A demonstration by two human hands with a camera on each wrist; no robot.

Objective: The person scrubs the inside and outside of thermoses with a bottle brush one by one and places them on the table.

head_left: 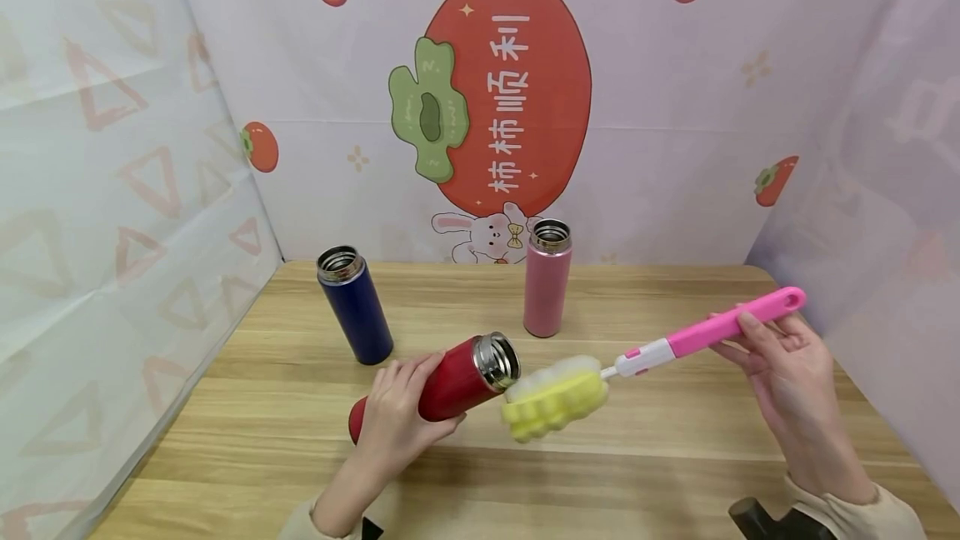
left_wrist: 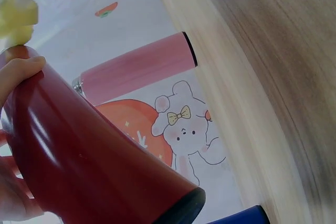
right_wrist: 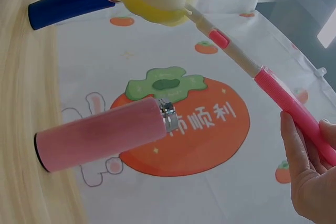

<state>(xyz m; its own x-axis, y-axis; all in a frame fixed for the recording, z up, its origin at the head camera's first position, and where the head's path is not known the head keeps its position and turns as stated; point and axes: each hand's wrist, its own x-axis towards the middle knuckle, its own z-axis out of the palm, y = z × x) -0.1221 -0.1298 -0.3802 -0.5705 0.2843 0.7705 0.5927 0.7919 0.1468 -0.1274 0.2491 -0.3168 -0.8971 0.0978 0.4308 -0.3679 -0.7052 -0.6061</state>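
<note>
Left hand (head_left: 396,415) curled around red flask (head_left: 450,386), held tilted above wooden table (head_left: 675,457), steel mouth toward yellow sponge head (head_left: 555,398). Right hand (head_left: 787,369) gripping pink handle of bottle brush (head_left: 705,332), sponge just beside flask mouth. Upright behind: blue flask (head_left: 354,304) and pink flask (head_left: 547,277), both uncapped.
</note>
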